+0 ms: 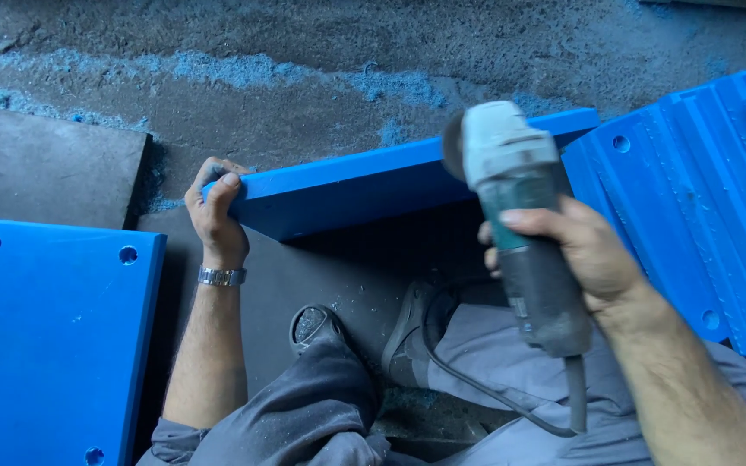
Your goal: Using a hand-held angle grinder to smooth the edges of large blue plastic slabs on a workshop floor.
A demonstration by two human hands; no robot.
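L hand (215,211) closed on end of blue slab (364,185), tilted on edge; R hand (584,255) wrapped round angle grinder (515,216). Risk: disc, prob. near slab's top edge, grabs and kicks; one-hand hold may slip, cord (485,388) lies across lap.

Left arm: bare forearm reaching forward from the lower left, a metal watch on the wrist.
Left hand (215,210): raised, fingers curled over an edge, thumb on the near side, grip closed.
Right arm: bare forearm coming in from the lower right corner, angled up and to the left.
Right hand (582,252): fingers wrapped fully round a handle, thumb on top pointing left, grip firm.
Legs: knees bent in grey trousers, both feet between the arms.
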